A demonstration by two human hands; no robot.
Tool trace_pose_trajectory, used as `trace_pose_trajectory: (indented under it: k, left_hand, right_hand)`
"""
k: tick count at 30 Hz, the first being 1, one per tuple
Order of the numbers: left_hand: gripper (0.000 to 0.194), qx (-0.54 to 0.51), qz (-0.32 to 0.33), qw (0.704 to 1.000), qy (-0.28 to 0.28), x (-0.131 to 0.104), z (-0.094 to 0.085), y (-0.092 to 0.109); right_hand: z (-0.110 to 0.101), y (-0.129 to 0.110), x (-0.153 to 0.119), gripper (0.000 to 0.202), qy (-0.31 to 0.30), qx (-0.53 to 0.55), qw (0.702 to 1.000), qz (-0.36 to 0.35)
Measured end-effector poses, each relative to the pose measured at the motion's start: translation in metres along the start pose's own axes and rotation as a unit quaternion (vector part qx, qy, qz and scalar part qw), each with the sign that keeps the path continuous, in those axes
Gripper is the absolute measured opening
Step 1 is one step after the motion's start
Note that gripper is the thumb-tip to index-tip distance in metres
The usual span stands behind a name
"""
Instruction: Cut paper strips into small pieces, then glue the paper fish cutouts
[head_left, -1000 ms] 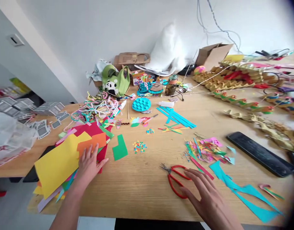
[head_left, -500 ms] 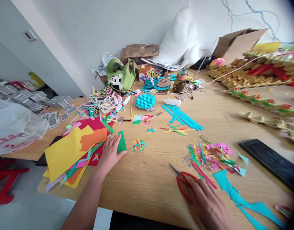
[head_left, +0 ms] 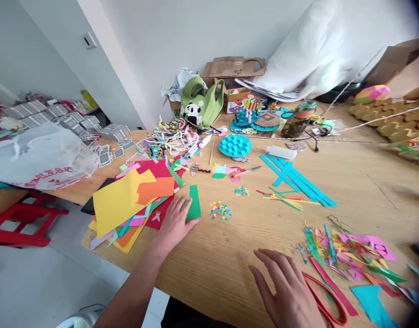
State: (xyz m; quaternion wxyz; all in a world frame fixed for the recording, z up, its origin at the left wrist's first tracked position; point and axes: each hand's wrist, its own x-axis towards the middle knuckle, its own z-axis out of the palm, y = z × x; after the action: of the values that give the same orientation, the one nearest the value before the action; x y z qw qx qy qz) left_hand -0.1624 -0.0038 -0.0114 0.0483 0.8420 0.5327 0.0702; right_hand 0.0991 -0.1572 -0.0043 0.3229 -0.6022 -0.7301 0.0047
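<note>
Left hand rests over the left part of a green paper piece, inward from the near left corner of the wooden table, thumb parted from fingers; the fingertips seem to touch the paper but do not pinch it; so thin a piece likely handles best under a light, flat press, slid until an edge comes free, lest it crease; the multicoloured dots just to its right call for care against scattering; to the left, toward that corner, a yellow sheet and an orange sheet top a stack of coloured paper; nearer the table's front edge, the right hand spreads its fingers, holding nothing visible, beside red-handled scissors; whether they touch cannot be told; toward the back edge sit a blue textured disc and, farther left, a green bag.
</note>
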Motion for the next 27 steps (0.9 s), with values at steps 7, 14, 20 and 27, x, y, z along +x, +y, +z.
trace_pose_trajectory:
  k: [7, 14, 20, 27]
  left_hand:
    - [0.038, 0.007, 0.038, 0.999, 0.015, -0.009, -0.002, -0.006]
    - [0.04, 0.031, 0.095, 0.993, 0.069, -0.02, 0.0, -0.014]
    - [0.033, 0.068, 0.126, 0.987, 0.076, -0.025, 0.001, -0.01]
    - [0.023, -0.043, 0.111, 0.991, 0.059, -0.025, -0.012, -0.004]
  right_hand:
    - [0.025, -0.03, 0.039, 0.017, -0.035, 0.071, 0.995, -0.063]
    - [0.05, -0.036, 0.045, 0.015, -0.016, 0.108, 0.987, -0.12]
    - [0.058, -0.041, 0.033, 0.015, -0.029, 0.14, 0.98, -0.139]
    - [0.064, -0.041, 0.019, 0.013, -0.035, 0.162, 0.978, -0.129]
